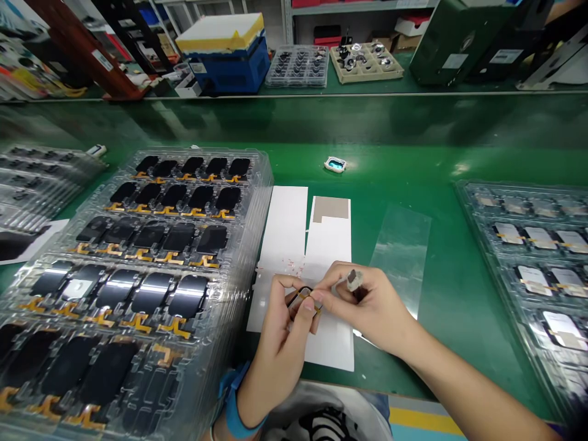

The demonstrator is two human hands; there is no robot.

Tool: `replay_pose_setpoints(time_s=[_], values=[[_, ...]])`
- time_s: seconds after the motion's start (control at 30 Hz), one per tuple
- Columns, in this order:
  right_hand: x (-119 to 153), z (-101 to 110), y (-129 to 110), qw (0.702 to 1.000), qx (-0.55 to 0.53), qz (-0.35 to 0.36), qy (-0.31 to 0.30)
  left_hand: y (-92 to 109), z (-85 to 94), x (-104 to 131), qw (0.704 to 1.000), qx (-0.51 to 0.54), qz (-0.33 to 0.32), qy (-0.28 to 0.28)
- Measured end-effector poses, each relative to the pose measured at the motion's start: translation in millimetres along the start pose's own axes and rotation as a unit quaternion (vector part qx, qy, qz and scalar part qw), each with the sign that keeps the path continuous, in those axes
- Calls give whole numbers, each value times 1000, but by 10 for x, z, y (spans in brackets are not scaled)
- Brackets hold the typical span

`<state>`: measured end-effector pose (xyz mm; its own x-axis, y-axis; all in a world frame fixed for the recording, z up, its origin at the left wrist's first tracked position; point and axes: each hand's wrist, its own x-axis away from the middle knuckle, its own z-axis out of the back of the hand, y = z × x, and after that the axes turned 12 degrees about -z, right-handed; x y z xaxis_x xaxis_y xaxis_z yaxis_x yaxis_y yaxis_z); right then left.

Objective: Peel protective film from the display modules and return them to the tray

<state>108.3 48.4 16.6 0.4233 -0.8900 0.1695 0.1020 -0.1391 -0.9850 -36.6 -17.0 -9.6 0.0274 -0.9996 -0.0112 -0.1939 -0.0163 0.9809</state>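
Over white paper sheets (328,346) my left hand (287,327) holds a small dark-rimmed display part (297,296) between thumb and fingers. The fingertips of my right hand (358,300) are pinched together at the part's right edge; anything tiny between them is hidden. A grey-tipped tool (354,280) also sticks up from the curled fingers of my right hand. To the left, a clear tray (264,177) carries rows of black display parts with orange flex strips; a slot at its near right corner has no black part.
Another clear tray (478,245) with silvery parts lies right. A transparent film (402,251) rests beside the paper, and a small white-framed piece (335,164) lies beyond it. Stacked trays (46,184) stand far left. A shelf at the back holds a blue machine (234,64).
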Motion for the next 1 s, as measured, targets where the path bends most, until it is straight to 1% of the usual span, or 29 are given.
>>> replay_pose_setpoints(time_s=[0.1,0.17,0.23,0.27,0.3,0.4,0.43,0.47,0.57,0.67,0.8,1.0], values=[[-3,18,27,1000,6,-11,-1,1,1,-2,1000,-18,-3,-2],[-9,67,41,1000,14,-25,-4,4,1,-3,999,-43,-12,-9],[-40,154,49,999,6,-28,20,16,-3,-8,997,-75,-26,-27],[-74,208,51,998,-4,-21,51,27,-8,-12,994,-98,-35,-43],[-123,264,54,995,-14,-8,94,41,-16,-17,989,-127,-46,-66],[-366,410,86,971,-27,28,238,93,-59,-40,961,-221,-76,-151],[-471,442,111,962,-31,29,268,106,-77,-49,950,-244,-83,-177],[-579,463,142,959,-38,20,282,113,-94,-57,941,-261,-90,-197],[-865,470,262,955,-49,1,291,98,-133,-75,922,-291,-117,-228],[-1017,423,362,957,-45,5,287,51,-141,-84,905,-318,-144,-244],[-1048,368,398,961,-30,5,274,13,-128,-92,889,-345,-165,-252],[-1037,374,369,967,-28,10,253,-8,-124,-74,882,-356,-187,-247]])
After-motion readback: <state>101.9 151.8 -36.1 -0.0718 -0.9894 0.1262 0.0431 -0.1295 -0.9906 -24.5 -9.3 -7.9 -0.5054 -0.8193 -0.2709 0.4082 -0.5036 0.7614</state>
